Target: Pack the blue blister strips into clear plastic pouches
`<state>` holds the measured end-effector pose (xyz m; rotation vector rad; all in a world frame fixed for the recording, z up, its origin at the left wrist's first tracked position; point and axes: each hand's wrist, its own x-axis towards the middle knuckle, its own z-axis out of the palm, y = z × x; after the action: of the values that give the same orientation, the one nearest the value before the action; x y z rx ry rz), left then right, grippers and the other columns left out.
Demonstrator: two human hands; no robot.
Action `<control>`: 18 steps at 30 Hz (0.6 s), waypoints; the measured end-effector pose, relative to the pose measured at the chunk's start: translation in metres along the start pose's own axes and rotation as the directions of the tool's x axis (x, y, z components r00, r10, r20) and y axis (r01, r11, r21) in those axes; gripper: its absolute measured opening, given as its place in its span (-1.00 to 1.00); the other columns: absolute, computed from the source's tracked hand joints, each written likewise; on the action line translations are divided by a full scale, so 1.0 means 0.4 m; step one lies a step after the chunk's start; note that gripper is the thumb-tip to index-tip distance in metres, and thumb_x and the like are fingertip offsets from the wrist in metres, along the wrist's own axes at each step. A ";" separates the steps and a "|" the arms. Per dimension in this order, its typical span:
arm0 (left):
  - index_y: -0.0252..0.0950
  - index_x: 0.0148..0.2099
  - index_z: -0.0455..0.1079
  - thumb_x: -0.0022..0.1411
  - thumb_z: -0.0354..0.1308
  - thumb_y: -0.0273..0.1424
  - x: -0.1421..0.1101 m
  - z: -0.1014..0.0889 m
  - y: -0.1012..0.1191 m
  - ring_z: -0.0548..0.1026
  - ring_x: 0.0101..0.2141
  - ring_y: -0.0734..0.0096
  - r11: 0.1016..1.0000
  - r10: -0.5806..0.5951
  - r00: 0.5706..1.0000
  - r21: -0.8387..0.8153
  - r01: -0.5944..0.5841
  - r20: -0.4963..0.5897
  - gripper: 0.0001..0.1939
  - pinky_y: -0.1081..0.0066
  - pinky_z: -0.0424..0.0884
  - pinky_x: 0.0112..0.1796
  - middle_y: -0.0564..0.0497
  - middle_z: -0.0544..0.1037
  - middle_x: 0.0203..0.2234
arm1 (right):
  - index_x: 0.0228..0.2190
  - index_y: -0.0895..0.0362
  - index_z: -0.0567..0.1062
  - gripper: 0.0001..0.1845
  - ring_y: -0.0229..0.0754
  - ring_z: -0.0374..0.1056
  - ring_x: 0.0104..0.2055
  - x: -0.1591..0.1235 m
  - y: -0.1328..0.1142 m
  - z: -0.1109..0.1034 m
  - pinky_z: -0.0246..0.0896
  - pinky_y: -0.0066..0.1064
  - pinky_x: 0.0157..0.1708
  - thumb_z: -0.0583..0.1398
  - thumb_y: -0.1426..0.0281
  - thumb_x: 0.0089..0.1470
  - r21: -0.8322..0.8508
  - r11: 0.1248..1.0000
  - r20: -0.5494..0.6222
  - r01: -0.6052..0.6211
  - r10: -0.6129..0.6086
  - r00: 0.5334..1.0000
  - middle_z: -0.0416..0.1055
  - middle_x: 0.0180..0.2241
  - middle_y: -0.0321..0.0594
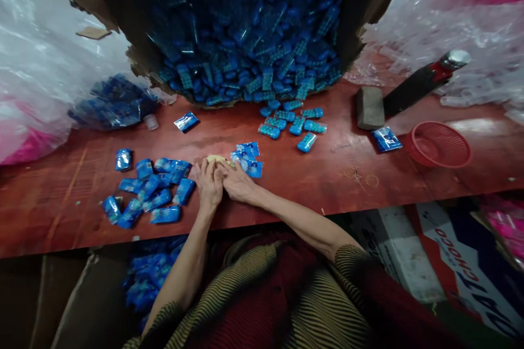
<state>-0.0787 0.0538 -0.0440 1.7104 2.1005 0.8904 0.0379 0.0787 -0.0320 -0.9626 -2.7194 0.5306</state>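
Observation:
My left hand (210, 182) and my right hand (238, 181) meet on the red tabletop, fingers bent and close together. Under and just beyond the fingertips shows a pale yellow thing (216, 159), mostly covered, so its kind is unclear. What the fingers pinch is hidden. Against my right hand's fingers lies a small spread of flat blue printed cards (254, 169). Left of my left hand is a loose group of blue wrapped packets (158, 199). Beyond the cards lie several small clear containers with blue caps and teal contents (307, 142).
A torn cardboard box (135, 60) full of blue-capped containers opens toward me. To the right are a grey block (370, 108), a dark bottle (413, 87), a red plastic basket (466, 155) and rubber bands (371, 180). Plastic bags (33, 38) stand at both sides.

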 end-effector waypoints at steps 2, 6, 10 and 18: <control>-0.38 0.09 0.32 0.29 -0.21 -0.18 -0.004 0.009 -0.006 -0.03 0.25 -0.01 0.994 0.008 1.000 0.105 -0.011 0.026 -0.49 -0.04 -0.08 0.16 -0.29 0.20 0.19 | -0.06 0.17 0.40 -0.69 0.08 -0.11 0.28 -0.055 0.019 -0.022 -0.18 0.09 0.17 0.07 0.42 0.16 -0.012 1.000 -0.023 0.024 -0.024 0.999 0.09 0.22 -0.06; -0.36 0.13 0.28 0.23 -0.06 -0.24 -0.007 0.013 0.006 -0.08 0.25 -0.15 0.961 0.031 0.997 0.272 -0.049 0.071 -0.52 -0.14 -0.08 0.13 -0.31 0.13 0.22 | -0.01 0.17 0.37 -0.65 0.06 0.11 0.13 -0.141 0.069 -0.066 0.04 -0.08 0.02 0.09 0.35 0.17 -0.053 0.957 -0.167 -0.287 0.275 0.947 0.27 0.09 0.01; -0.42 0.14 0.26 0.21 -0.01 -0.31 -0.022 0.012 0.039 -0.11 0.25 -0.18 0.959 0.010 1.000 0.284 -0.002 -0.027 -0.51 -0.17 -0.10 0.12 -0.37 0.11 0.22 | -0.22 0.14 0.49 -0.77 -0.02 0.22 -0.09 -0.171 0.097 -0.048 0.06 -0.24 -0.20 0.06 0.37 0.19 -0.090 0.880 -0.209 -0.466 0.441 0.873 0.42 -0.12 -0.04; -0.28 -0.08 0.42 0.17 0.07 -0.37 -0.136 0.015 0.158 0.44 -0.12 0.18 0.898 -0.075 0.996 -0.430 0.092 0.056 -0.73 0.20 0.30 -0.03 -0.19 0.51 -0.14 | -0.14 0.14 0.45 -0.73 -0.04 0.20 -0.19 -0.173 0.124 -0.032 -0.05 -0.31 -0.32 0.12 0.30 0.14 -0.147 0.866 -0.299 -0.479 0.423 0.856 0.41 -0.18 -0.08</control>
<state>-0.0123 0.0100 -0.0176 1.3829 1.7639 1.1815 0.1229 0.0736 -0.0453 -1.6288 -2.3440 0.1570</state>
